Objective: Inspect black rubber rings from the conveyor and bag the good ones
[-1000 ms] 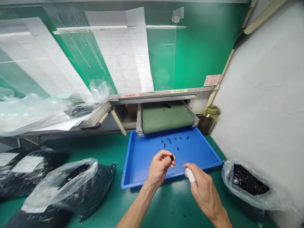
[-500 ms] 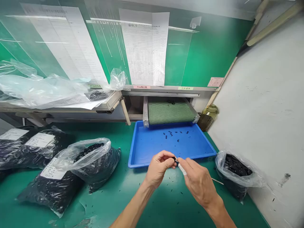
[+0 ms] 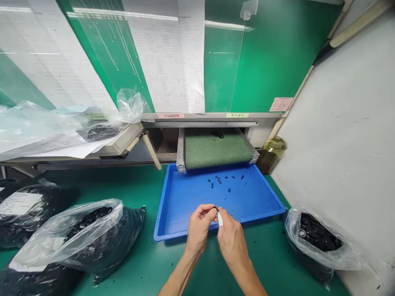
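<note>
My left hand pinches a small black part between thumb and fingertips, over the near edge of the blue tray. The part looks curved, perhaps a ring, but the fingers mostly cover it. Close beside it, my right hand grips a slim tool with a white-wrapped handle. The tool's tip meets the black part and is too small to make out. Several small black scraps lie on the tray's floor.
A green conveyor belt ends above the tray, with black pieces on it. Open bags of black parts stand left and right. A bottle stands by the wall. A side shelf holds papers and plastic.
The head view has shifted, so the tray and bags appear larger and lower. Both hands stay together at the black part; the right hand has turned more upright.
</note>
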`<state>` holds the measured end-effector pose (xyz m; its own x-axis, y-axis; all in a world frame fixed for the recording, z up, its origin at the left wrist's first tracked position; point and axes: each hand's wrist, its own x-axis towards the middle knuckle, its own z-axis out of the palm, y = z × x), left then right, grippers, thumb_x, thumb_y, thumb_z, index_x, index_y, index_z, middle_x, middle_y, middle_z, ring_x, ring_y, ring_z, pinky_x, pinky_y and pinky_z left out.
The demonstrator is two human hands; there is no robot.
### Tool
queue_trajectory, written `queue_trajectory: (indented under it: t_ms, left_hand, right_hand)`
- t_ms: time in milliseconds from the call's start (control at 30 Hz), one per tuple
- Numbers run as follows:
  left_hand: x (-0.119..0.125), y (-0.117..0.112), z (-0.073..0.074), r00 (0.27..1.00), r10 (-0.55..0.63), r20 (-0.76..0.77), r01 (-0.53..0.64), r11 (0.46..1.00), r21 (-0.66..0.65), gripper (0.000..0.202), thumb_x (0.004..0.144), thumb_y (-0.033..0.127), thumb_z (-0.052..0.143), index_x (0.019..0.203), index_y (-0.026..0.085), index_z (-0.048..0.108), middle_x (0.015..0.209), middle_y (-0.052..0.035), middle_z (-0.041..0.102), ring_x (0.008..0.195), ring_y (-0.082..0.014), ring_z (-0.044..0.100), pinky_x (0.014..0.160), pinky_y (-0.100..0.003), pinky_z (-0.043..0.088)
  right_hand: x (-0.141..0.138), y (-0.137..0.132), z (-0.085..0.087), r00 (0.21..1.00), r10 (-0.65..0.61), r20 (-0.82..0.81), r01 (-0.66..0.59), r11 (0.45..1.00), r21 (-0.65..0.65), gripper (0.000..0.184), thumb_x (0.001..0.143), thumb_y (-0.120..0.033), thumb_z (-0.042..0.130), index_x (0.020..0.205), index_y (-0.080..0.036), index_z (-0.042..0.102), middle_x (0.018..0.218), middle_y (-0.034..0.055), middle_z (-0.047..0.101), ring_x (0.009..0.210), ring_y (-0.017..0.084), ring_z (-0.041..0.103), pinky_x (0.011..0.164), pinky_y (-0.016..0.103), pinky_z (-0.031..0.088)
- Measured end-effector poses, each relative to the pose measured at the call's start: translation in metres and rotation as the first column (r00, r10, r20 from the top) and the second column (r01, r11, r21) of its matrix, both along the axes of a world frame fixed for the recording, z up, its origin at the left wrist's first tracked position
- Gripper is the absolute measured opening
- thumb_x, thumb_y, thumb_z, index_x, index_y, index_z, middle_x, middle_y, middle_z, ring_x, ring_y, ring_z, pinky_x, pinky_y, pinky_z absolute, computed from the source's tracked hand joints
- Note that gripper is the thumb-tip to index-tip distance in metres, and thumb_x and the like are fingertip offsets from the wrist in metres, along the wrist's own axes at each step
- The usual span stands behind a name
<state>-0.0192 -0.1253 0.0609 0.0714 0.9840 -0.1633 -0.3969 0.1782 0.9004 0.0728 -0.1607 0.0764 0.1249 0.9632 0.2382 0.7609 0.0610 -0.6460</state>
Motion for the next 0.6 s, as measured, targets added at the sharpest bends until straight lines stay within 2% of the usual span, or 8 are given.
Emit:
queue_trajectory:
  t_ms: [67,133,233,333,400,433,467,600]
  left_hand:
    - [0.007,0.010,-0.010,0.999,-0.012,-0.035,0.011,1.000,-0.018,0.018,0.068,0.028,0.073,0.080,0.016,0.065,0.064,0.0011,0.063,0.061,-0.0103,0.057,0.065,-0.024,0.046]
    - [0.011,0.025,-0.012,0.999,-0.013,-0.043,0.012,0.999,-0.039,0.018,0.070,0.027,0.071,0.082,0.016,0.064,0.066,0.0005,0.064,0.063,-0.0105,0.058,0.067,-0.024,0.047]
    - [0.016,0.067,-0.001,0.999,0.001,0.040,0.002,0.997,-0.072,0.014,0.071,0.023,0.067,0.080,0.018,0.060,0.077,-0.0007,0.064,0.069,-0.0113,0.060,0.067,-0.024,0.049]
    - [0.021,0.136,0.022,0.999,-0.040,0.033,0.039,0.998,0.041,0.009,0.067,0.014,0.060,0.074,0.017,0.055,0.091,-0.0046,0.064,0.081,-0.0147,0.063,0.072,-0.027,0.050]
    - [0.028,0.193,0.036,0.982,-0.008,-0.190,0.050,0.975,0.218,0.011,0.070,0.013,0.051,0.079,0.017,0.056,0.095,-0.0074,0.064,0.088,-0.0163,0.063,0.078,-0.030,0.050]
    - [0.033,0.222,0.041,0.930,0.052,-0.364,0.065,0.952,0.300,0.016,0.073,0.013,0.046,0.084,0.017,0.057,0.096,-0.0082,0.064,0.090,-0.0164,0.062,0.079,-0.031,0.050]
    - [0.038,0.251,0.045,0.830,0.127,-0.543,0.092,0.930,0.357,0.021,0.076,0.014,0.042,0.089,0.017,0.058,0.096,-0.0081,0.064,0.089,-0.0161,0.062,0.079,-0.031,0.050]
    - [0.061,0.353,0.046,0.643,0.211,-0.736,0.149,0.908,0.391,0.021,0.074,0.014,0.046,0.087,0.015,0.062,0.094,-0.0094,0.063,0.092,-0.0207,0.059,0.087,-0.037,0.046]
  right_hand:
    - [0.005,0.018,-0.010,0.983,-0.002,-0.181,-0.021,0.992,-0.124,0.036,0.088,-0.014,0.028,0.103,-0.015,0.061,0.080,0.0075,0.068,0.070,0.016,0.062,0.060,0.023,0.042]
    - [0.015,0.033,-0.020,0.958,-0.033,-0.283,-0.031,0.976,-0.216,0.037,0.082,-0.011,0.031,0.101,-0.017,0.062,0.077,0.0053,0.067,0.068,0.016,0.060,0.060,0.022,0.041]
    - [0.031,0.049,-0.035,0.932,-0.075,-0.354,-0.040,0.951,-0.306,0.043,0.077,-0.010,0.030,0.106,-0.018,0.062,0.070,0.0023,0.063,0.064,0.015,0.057,0.060,0.022,0.041]
    - [0.042,0.057,-0.050,0.909,-0.065,-0.412,-0.091,0.933,-0.347,0.049,0.073,-0.009,0.030,0.109,-0.019,0.063,0.070,0.0021,0.062,0.065,0.015,0.057,0.063,0.022,0.041]
    - [0.047,0.060,-0.062,0.905,-0.042,-0.423,-0.124,0.926,-0.357,0.050,0.071,-0.009,0.031,0.107,-0.021,0.064,0.070,0.0021,0.063,0.069,0.017,0.057,0.066,0.023,0.042]
    - [0.049,0.062,-0.069,0.904,-0.024,-0.426,-0.146,0.921,-0.361,0.050,0.070,-0.009,0.032,0.106,-0.022,0.065,0.069,0.0018,0.064,0.070,0.017,0.057,0.068,0.024,0.042]
    - [0.051,0.064,-0.076,0.903,-0.005,-0.430,-0.168,0.917,-0.361,0.050,0.070,-0.009,0.033,0.105,-0.024,0.066,0.069,0.0015,0.064,0.071,0.018,0.058,0.070,0.024,0.042]
    - [0.059,0.072,-0.102,0.869,0.068,-0.489,-0.281,0.883,-0.376,0.047,0.068,-0.013,0.040,0.105,-0.027,0.067,0.065,-0.0003,0.066,0.069,0.018,0.060,0.070,0.024,0.042]
